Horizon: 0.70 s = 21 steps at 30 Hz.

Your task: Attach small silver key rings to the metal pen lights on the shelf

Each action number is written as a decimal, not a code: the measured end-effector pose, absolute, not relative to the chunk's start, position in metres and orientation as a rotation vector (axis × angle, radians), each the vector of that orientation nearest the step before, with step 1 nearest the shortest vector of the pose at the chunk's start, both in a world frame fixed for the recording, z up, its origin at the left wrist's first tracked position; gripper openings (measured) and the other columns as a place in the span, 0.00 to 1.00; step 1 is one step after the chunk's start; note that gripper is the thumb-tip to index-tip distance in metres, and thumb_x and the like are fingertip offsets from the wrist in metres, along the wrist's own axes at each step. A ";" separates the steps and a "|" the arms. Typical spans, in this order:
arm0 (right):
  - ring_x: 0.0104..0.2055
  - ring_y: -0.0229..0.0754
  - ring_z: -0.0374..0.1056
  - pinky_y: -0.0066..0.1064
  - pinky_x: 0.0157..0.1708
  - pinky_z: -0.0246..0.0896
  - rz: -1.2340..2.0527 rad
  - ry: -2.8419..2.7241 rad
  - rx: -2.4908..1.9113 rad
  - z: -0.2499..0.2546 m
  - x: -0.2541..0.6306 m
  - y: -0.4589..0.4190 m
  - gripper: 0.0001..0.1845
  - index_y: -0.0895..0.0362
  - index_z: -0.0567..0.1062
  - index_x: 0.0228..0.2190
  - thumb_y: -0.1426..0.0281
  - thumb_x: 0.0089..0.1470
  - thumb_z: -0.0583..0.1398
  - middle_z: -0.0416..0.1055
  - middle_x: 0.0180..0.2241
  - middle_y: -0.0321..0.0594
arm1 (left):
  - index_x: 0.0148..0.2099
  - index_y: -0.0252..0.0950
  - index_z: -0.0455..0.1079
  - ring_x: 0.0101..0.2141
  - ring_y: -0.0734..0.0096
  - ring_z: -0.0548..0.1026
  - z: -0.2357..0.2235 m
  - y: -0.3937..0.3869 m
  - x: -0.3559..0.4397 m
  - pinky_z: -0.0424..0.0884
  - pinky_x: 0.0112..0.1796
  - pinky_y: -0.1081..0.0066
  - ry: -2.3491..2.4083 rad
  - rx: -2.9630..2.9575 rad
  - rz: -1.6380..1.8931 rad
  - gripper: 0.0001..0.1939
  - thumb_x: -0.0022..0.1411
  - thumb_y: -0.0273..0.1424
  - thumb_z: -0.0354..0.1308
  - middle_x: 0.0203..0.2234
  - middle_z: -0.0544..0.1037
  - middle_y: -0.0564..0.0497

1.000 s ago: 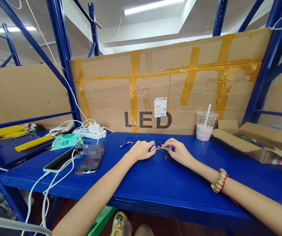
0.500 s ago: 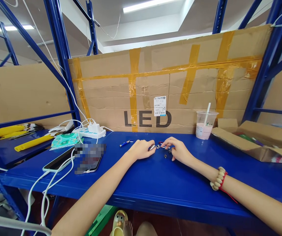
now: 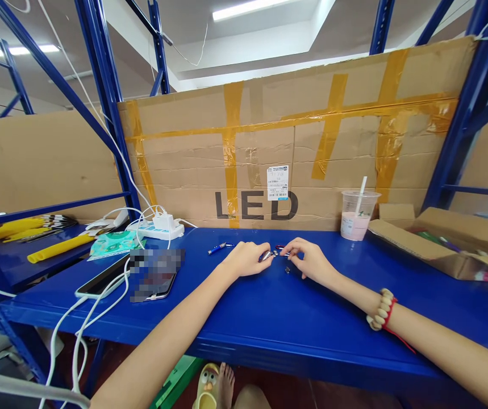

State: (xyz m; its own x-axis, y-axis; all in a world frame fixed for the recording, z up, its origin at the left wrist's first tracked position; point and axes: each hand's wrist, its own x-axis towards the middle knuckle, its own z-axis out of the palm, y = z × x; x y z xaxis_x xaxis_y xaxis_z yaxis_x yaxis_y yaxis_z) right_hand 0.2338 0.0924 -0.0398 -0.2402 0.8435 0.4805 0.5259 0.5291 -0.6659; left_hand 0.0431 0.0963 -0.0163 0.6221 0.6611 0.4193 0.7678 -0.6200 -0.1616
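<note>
My left hand [image 3: 247, 260] is closed around a small, shiny silver piece [image 3: 265, 256], its exact kind too small to tell. Just to the right, my right hand [image 3: 312, 260] has its thumb and fingers bent together over the blue shelf; what they pinch, if anything, is hidden. Between the two hands lie tiny metallic bits, with a little red among them. A small dark metal part [image 3: 287, 270] lies on the shelf below the right fingers. Left of my left hand rests a slim blue and silver pen-like object [image 3: 218, 249].
Two phones, one [image 3: 103, 278] with white cables, lie left beside a power strip [image 3: 158, 227]. A cup of pink drink with a straw [image 3: 354, 224] stands at the back right, near an open cardboard box [image 3: 422, 247]. A large cardboard sheet [image 3: 184, 165] closes off the back.
The hands stay close together with slight finger movement. My right fingers have shifted a little at the metal bits. Below the shelf, a bare foot has moved beside the slipper.
</note>
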 end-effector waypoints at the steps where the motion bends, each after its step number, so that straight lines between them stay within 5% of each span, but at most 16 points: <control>1: 0.32 0.39 0.65 0.18 0.05 0.58 0.476 -1.911 -1.109 -0.040 0.234 0.093 0.14 0.60 0.73 0.28 0.77 0.40 0.50 0.61 0.35 0.43 | 0.38 0.40 0.63 0.27 0.68 0.73 -0.016 0.096 0.043 0.57 0.23 0.75 -1.144 -2.524 -0.459 0.12 0.60 0.39 0.43 0.25 0.74 0.55; 13: 0.36 0.40 0.64 0.18 0.07 0.61 0.609 -1.839 -1.106 -0.036 0.234 0.090 0.24 0.62 0.72 0.27 0.82 0.27 0.43 0.60 0.36 0.43 | 0.37 0.39 0.63 0.27 0.68 0.73 -0.016 0.096 0.042 0.57 0.23 0.75 -1.153 -2.530 -0.446 0.12 0.60 0.39 0.43 0.25 0.74 0.55; 21: 0.35 0.40 0.63 0.19 0.06 0.60 0.586 -1.844 -1.129 -0.036 0.233 0.089 0.22 0.62 0.72 0.26 0.82 0.28 0.44 0.60 0.35 0.42 | 0.37 0.39 0.63 0.27 0.68 0.73 -0.016 0.097 0.042 0.58 0.24 0.75 -1.167 -2.523 -0.442 0.12 0.60 0.39 0.42 0.25 0.74 0.54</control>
